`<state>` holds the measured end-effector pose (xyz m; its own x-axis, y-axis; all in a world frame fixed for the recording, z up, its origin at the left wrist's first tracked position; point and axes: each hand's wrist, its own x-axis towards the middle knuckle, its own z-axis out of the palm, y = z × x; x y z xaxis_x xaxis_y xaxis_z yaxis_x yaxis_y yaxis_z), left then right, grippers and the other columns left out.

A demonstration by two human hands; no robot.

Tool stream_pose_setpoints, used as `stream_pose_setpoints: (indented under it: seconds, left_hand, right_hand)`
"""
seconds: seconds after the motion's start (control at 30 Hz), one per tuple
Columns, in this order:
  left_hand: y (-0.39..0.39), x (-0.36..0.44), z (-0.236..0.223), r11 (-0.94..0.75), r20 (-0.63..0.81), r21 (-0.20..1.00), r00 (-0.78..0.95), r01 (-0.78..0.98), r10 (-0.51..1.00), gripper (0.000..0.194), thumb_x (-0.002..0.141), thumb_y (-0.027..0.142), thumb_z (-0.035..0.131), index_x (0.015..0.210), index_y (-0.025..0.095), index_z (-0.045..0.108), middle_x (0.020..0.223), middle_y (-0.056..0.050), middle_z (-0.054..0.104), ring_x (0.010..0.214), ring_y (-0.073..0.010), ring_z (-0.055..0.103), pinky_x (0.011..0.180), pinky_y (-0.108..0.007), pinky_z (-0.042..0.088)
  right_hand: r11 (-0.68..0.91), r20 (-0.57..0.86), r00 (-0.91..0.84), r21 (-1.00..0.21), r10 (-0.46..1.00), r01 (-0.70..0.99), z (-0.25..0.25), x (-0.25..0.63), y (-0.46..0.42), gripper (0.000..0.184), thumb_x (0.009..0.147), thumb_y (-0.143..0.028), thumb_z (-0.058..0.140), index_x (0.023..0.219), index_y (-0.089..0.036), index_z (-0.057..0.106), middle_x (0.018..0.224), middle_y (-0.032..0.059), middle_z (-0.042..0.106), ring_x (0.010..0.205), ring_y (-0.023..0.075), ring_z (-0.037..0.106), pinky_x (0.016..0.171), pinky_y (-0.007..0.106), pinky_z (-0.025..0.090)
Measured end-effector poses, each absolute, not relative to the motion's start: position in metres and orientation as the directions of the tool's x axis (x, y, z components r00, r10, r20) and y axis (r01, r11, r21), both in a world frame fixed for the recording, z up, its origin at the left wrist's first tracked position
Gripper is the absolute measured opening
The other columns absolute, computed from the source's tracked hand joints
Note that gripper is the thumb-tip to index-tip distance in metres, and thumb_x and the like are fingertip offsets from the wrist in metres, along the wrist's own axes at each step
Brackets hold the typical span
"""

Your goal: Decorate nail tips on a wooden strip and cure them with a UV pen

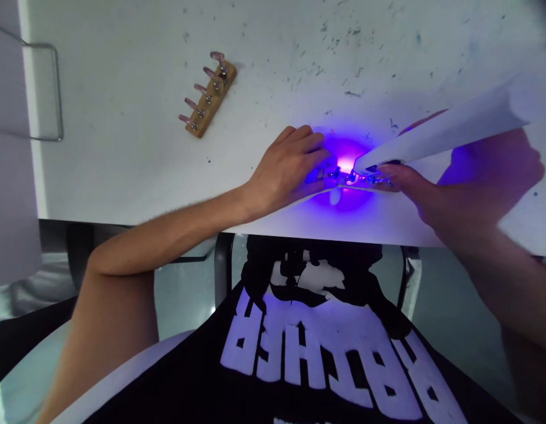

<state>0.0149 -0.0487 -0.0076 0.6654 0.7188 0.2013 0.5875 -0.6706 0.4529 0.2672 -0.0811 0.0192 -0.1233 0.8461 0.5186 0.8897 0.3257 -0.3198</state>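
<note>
The right hand [469, 188] held a white lamp [458, 132] between thumb and fingers, its lit end shedding violet light near the counter's [136, 171] front edge. Beneath that end lay a small rack [381, 184] with metal clips. The left hand [288, 165] curled at the rack's left end; whether its fingers pinched anything could not be told. Farther left, a wooden stand [213, 106] bore five pinkish nail tips [202, 91].
</note>
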Motion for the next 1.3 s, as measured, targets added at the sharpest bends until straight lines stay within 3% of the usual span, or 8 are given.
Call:
stream_pose_setpoints:
  seconds: [0.13,0.37,0.53,0.77,0.97,1.13,1.3]
  left_hand:
    - [-0.049,0.015,-0.009,-0.679,0.223,0.461,0.666,0.572,0.712,0.025,0.097,0.047,0.057,0.103,0.025,0.067,0.100,-0.004,0.065,0.100,-0.0237,0.059,0.090,-0.047,0.049]
    - [-0.049,0.015,-0.011,-0.689,0.249,0.459,0.664,0.561,0.705,0.026,0.097,0.048,0.057,0.104,0.025,0.067,0.100,-0.005,0.065,0.098,-0.0236,0.059,0.088,-0.046,0.049]
    - [-0.049,0.016,-0.011,-0.695,0.265,0.455,0.660,0.557,0.703,0.026,0.097,0.048,0.057,0.101,0.024,0.067,0.098,-0.005,0.065,0.097,-0.0235,0.059,0.087,-0.045,0.049]
    - [-0.049,0.016,-0.012,-0.691,0.265,0.472,0.659,0.548,0.704,0.020,0.098,0.040,0.055,0.105,0.025,0.067,0.096,-0.004,0.064,0.098,-0.0238,0.059,0.087,-0.047,0.048]
    - [-0.048,0.015,-0.012,-0.694,0.268,0.470,0.661,0.545,0.701,0.021,0.099,0.042,0.054,0.105,0.026,0.067,0.097,-0.004,0.065,0.097,-0.0234,0.059,0.086,-0.047,0.049]
    - [-0.048,0.015,-0.009,-0.699,0.271,0.477,0.667,0.533,0.694,0.026,0.098,0.048,0.055,0.106,0.026,0.067,0.098,-0.004,0.066,0.096,-0.0233,0.060,0.086,-0.047,0.049]
    - [-0.048,0.015,-0.013,-0.699,0.269,0.475,0.668,0.534,0.694,0.027,0.099,0.048,0.054,0.108,0.026,0.067,0.100,-0.004,0.065,0.099,-0.0241,0.060,0.087,-0.047,0.048]
  right_hand:
    - [0.340,0.545,-0.174,-0.221,0.820,0.914,0.020,0.265,-0.082,0.063,0.076,-0.074,0.068,0.106,-0.018,0.073,0.083,-0.0001,0.074,0.076,0.0168,0.072,0.062,0.027,0.050]
    - [0.389,0.604,-0.191,-0.214,0.774,0.896,0.015,0.269,-0.081,0.067,0.073,-0.079,0.067,0.096,-0.016,0.070,0.079,-0.0010,0.072,0.071,0.0146,0.070,0.059,0.025,0.049]
    - [0.343,0.577,-0.169,-0.206,0.799,0.916,0.019,0.266,-0.083,0.075,0.070,-0.085,0.063,0.101,-0.018,0.073,0.075,0.0000,0.072,0.068,0.0170,0.071,0.060,0.029,0.053]
    - [0.370,0.470,-0.150,-0.421,0.870,0.828,0.020,0.265,-0.089,0.062,0.068,-0.073,0.076,0.098,-0.019,0.075,0.095,0.0073,0.077,0.085,0.0256,0.076,0.080,0.045,0.064]
    - [0.338,0.433,-0.136,-0.434,0.891,0.835,0.020,0.266,-0.094,0.066,0.066,-0.074,0.077,0.103,-0.019,0.075,0.094,0.0075,0.077,0.085,0.0264,0.076,0.078,0.043,0.065]
    - [0.327,0.392,-0.145,-0.452,0.909,0.830,0.024,0.262,-0.099,0.054,0.071,-0.065,0.078,0.105,-0.023,0.074,0.099,0.0044,0.077,0.086,0.0226,0.076,0.081,0.042,0.064]
    - [0.336,0.374,-0.172,-0.436,0.911,0.835,0.024,0.263,-0.098,0.057,0.072,-0.068,0.076,0.105,-0.022,0.074,0.098,0.0060,0.077,0.089,0.0260,0.076,0.078,0.045,0.064]
